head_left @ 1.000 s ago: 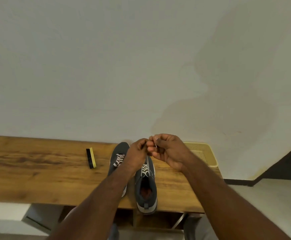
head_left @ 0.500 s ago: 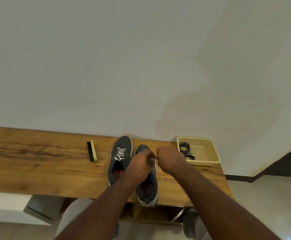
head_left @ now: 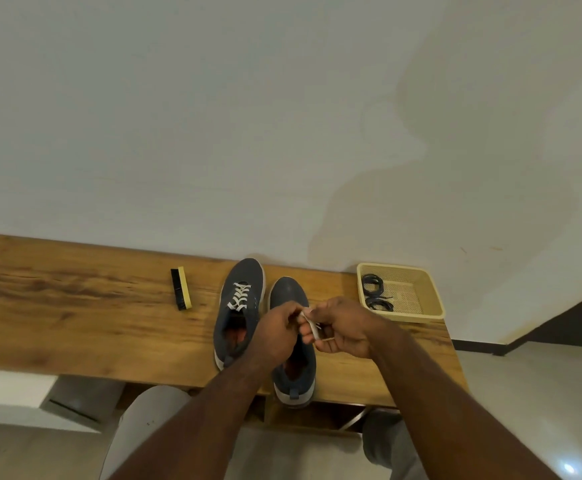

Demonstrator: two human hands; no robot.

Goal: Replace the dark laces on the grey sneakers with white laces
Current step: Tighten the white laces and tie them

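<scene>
Two grey sneakers stand side by side on the wooden table (head_left: 75, 306), toes toward the wall. The left sneaker (head_left: 239, 306) is threaded with a white lace. Over the right sneaker (head_left: 288, 294) my two hands meet. My left hand (head_left: 277, 332) pinches one end of a white lace (head_left: 312, 327), and my right hand (head_left: 343, 327) holds the other end, fingers curled round it. The hands hide the right sneaker's eyelets. The dark laces (head_left: 374, 292) lie coiled in the beige basket (head_left: 421, 292).
A shoe brush (head_left: 181, 288) with black bristles lies left of the sneakers. The basket sits at the table's right end near the wall. The right sneaker's heel overhangs the front edge. My knees show below the table.
My hands dropped from above the sneakers down onto the right sneaker, then drew slightly apart with the white lace between them. The camera view tilted down a little.
</scene>
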